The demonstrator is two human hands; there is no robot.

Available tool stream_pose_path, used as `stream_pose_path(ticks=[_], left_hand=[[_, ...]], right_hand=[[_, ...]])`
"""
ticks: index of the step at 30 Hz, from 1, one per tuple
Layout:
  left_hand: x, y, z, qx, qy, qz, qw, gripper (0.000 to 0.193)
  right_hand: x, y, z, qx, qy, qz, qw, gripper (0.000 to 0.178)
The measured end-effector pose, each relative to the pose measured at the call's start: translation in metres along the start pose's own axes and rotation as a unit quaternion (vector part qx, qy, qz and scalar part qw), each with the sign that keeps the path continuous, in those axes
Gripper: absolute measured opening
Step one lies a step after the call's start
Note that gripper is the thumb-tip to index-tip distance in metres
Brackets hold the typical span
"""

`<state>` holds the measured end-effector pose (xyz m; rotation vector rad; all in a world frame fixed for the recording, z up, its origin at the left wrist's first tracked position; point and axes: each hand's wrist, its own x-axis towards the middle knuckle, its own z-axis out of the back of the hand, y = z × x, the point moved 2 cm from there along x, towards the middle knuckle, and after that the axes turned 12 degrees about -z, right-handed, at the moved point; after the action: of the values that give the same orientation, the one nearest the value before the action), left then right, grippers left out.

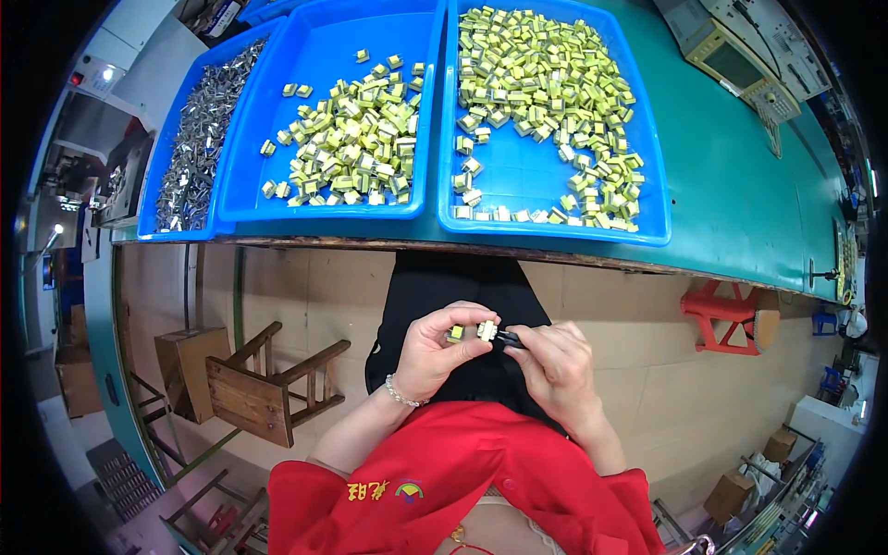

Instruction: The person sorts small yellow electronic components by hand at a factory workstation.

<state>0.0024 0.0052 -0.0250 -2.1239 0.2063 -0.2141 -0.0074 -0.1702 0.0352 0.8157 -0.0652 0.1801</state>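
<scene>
My left hand (438, 350) is closed in front of my lap, its thumb and fingers pinching a small pale transformer (487, 329). A second small yellow-wrapped transformer (455, 334) sits in the palm, behind the fingertips. From the right, my right hand (555, 363) grips a thin black tool (508, 339). Its tip meets the pinched transformer or lies just beside it; the exact kind of tool is hidden by the fingers. Both hands are held above my dark trousers, short of the bench edge.
On the green bench (721, 217) stand a blue tray (324, 211) and another blue tray (555, 231), both with many yellow transformers. A narrower blue bin (153, 199) holds loose metal pieces. An instrument (731, 55) stands far right. Beside me are a wooden stool (250, 398) and a red stool (726, 314).
</scene>
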Motion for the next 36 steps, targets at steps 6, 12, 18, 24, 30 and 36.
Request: stream_pose_path(ticks=[6,12,18,24,30,36], left_hand=[[0.000,-0.002,-0.001,0.063,0.014,-0.014,0.998,0.032],[0.004,-0.013,0.001,0.185,0.053,-0.076,0.978,0.034],[0.008,-0.018,0.000,0.222,0.102,-0.049,0.968,0.035],[0.011,-0.042,-0.002,0.292,0.115,-0.051,0.948,0.036],[0.078,-0.156,0.007,0.487,0.058,-0.278,0.826,0.032],[0.154,-0.213,0.011,0.722,0.124,-0.304,0.609,0.022]], right_hand=[[-0.004,-0.003,-0.002,0.008,0.008,0.004,1.000,0.023],[-0.003,0.000,0.003,0.011,-0.004,0.005,1.000,0.023],[-0.001,-0.002,-0.001,-0.007,0.005,0.024,1.000,0.025],[0.006,0.003,0.002,-0.004,0.021,0.046,0.999,0.026],[0.001,-0.004,0.010,0.045,-0.037,0.000,0.998,0.027],[-0.006,-0.018,0.009,0.081,-0.041,-0.031,0.995,0.025]])
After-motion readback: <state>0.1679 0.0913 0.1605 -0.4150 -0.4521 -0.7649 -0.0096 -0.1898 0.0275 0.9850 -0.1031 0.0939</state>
